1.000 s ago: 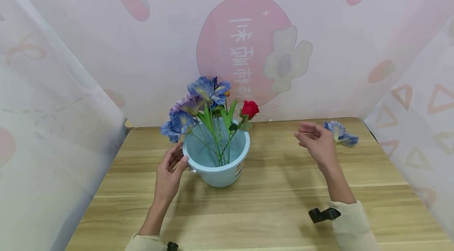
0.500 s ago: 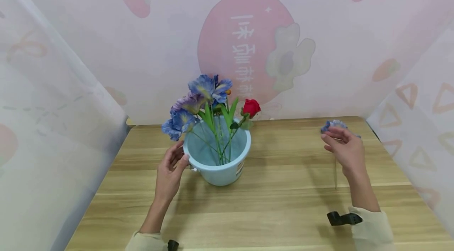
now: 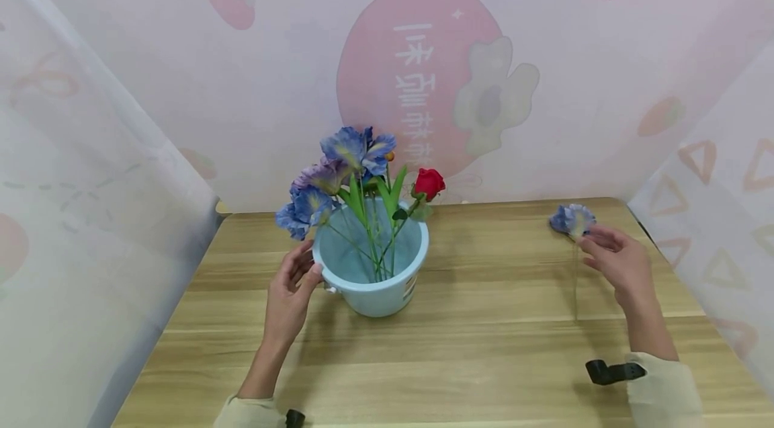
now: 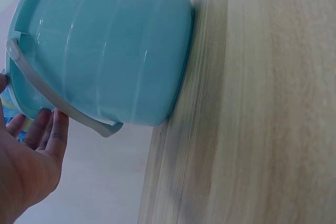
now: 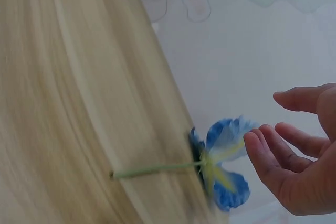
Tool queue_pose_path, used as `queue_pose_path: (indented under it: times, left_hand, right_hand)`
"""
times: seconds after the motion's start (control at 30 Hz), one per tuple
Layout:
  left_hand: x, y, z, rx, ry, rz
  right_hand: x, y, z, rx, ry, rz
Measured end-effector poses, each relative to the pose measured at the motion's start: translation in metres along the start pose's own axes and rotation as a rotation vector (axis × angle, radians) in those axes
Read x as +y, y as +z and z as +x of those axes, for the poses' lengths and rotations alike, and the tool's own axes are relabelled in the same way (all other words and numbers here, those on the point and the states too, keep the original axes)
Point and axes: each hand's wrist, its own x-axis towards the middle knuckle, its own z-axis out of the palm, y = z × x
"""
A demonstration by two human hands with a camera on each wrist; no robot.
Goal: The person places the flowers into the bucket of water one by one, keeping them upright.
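Observation:
A light blue bucket (image 3: 377, 300) stands upright on the wooden table. Inside it lean blue flowers (image 3: 357, 149), a purple flower (image 3: 323, 176) and a red rose (image 3: 428, 184). My left hand (image 3: 289, 300) holds the bucket's left rim, thumb at the front and fingers around the side. In the left wrist view its fingertips lie by the rim, close to the pale handle (image 4: 58, 98). A single blue flower (image 5: 226, 156) with a thin straight stem lies on the table at the right. Beside its petals is my right hand (image 3: 623, 263), thumb and fingers apart with nothing between them.
The wooden table (image 3: 471, 347) has its back edge against a pale printed curtain (image 3: 272, 78). More curtain hangs along the left and right sides. Black wrist straps with cameras (image 3: 613, 372) sit at the cuffs.
My right hand has moved right, passing over the lone blue flower to its right side. The flower's head now shows left of the fingers. My left hand stays on the bucket.

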Motion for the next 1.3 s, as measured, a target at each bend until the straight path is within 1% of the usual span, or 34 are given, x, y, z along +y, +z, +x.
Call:
queue_pose_path:
  times: [0.1,0.17,0.3,0.4,0.5,0.6,0.67,0.8,1.03,1.17,1.3]
  left_hand:
    - [0.0,0.0,0.0,0.002,-0.001,0.007]
    - [0.0,0.0,0.0,0.001,-0.001,0.005]
    - [-0.001,-0.001,0.0,-0.003,0.003,-0.001]
    - [-0.001,-0.001,0.001,0.0,0.006,0.001]
    - [-0.001,0.0,0.0,0.007,0.003,0.004]
    - [-0.002,0.0,-0.001,0.011,-0.003,0.005]
    - [-0.002,0.0,-0.001,0.01,-0.005,0.008]
    - [-0.002,0.0,0.0,0.009,0.001,0.004]
    - [-0.001,0.002,-0.001,0.0,0.002,-0.001]
    - [-0.002,0.001,-0.001,0.006,0.002,-0.001]
    - [-0.003,0.0,-0.001,0.008,-0.001,-0.006]
  right_hand:
    - [0.007,-0.006,0.004,-0.034,0.027,-0.129]
    - [0.011,-0.01,0.007,-0.067,0.05,-0.187]
    - [0.021,-0.017,0.014,-0.129,0.11,-0.235]
    - [0.027,-0.02,0.022,-0.156,0.154,-0.25]
    - [0.033,-0.021,0.029,-0.173,0.182,-0.281]
    - [0.037,-0.021,0.034,-0.193,0.211,-0.278]
    - [0.04,-0.021,0.036,-0.211,0.223,-0.247]
    - [0.045,-0.021,0.039,-0.225,0.221,-0.216]
    - [0.047,-0.02,0.037,-0.231,0.236,-0.178]
    - [0.041,-0.017,0.033,-0.229,0.202,-0.143]
    - [0.029,-0.009,0.026,-0.194,0.136,-0.12]
